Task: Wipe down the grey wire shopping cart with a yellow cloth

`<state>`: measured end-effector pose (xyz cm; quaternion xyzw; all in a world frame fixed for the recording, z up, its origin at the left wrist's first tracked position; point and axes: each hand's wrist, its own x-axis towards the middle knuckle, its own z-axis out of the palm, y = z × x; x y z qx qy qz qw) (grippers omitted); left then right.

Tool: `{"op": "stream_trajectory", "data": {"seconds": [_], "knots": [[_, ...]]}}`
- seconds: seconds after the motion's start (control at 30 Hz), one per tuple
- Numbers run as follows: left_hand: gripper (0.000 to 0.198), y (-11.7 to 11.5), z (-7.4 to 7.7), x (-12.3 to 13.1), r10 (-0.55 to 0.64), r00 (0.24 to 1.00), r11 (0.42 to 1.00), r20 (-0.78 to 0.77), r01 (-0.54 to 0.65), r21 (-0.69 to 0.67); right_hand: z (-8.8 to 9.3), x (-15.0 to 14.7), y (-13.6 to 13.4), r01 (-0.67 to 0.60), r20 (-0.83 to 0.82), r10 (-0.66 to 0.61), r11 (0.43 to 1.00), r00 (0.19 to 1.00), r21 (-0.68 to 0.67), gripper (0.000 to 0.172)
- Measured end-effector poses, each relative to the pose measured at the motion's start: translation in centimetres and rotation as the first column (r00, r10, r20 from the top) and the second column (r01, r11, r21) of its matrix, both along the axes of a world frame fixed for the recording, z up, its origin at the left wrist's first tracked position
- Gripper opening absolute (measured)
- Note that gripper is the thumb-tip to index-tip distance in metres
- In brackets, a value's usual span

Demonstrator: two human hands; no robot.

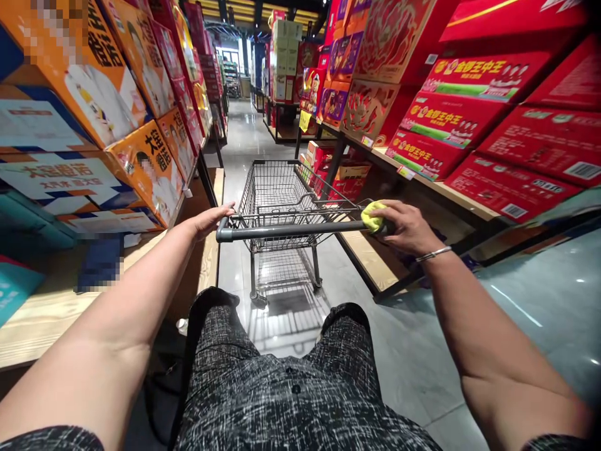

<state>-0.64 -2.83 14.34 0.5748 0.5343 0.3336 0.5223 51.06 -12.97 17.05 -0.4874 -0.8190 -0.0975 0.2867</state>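
A metal-wire shopping cart (277, 188) with a grey handlebar (295, 232) stands in front of me, and its basket holds nothing I can see. At the bar's left end, my left hand (213, 219) grips the corner of the cart frame, its fingertips over the top edge. My right hand (406, 225) is at the bar's right end, closed around a yellow-green cloth (374, 217) that is pressed against the bar. Part of the cloth is hidden under the fingers. A bracelet (434, 254) circles the right wrist.
Orange cartons (145, 163) are stacked on the wooden shelf (61, 313) at left. Red cartons (446, 119) fill the right shelf, whose dark metal frame (389, 291) comes close to the cart. Between them a shiny tiled aisle (244, 122) runs ahead.
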Motion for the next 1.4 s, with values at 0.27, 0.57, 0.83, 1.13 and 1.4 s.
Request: {"op": "stream_trajectory", "data": {"seconds": [0.27,0.57,0.83,1.13,1.4], "knots": [[0.084,0.0,5.2,-0.2,0.341,0.677,0.867,-0.653,0.043,0.497,-0.8,-4.4,-1.8,0.145,-0.136,-0.145,0.989,0.980,-0.011,0.041],[0.046,-7.3,2.8,8.7,0.297,0.677,0.739,-0.673,0.283,0.611,-1.6,-12.7,-5.7,0.285,-0.109,-0.281,0.958,0.954,0.021,0.053],[0.036,-3.9,1.9,3.5,0.374,0.721,0.710,-0.584,0.182,0.680,1.0,-14.1,-5.4,-0.258,-0.315,0.232,0.965,0.920,-0.043,0.041],[0.056,-7.4,2.3,5.7,0.363,0.670,0.716,-0.647,0.244,0.654,-1.6,-11.1,0.5,-0.163,-0.764,0.099,0.987,0.638,-0.008,0.038],[0.035,-11.1,1.9,13.0,-0.029,0.794,0.620,-0.607,0.491,0.612,-5.8,-15.2,0.1,-0.144,-0.835,0.083,0.990,0.544,0.005,0.028]]}}
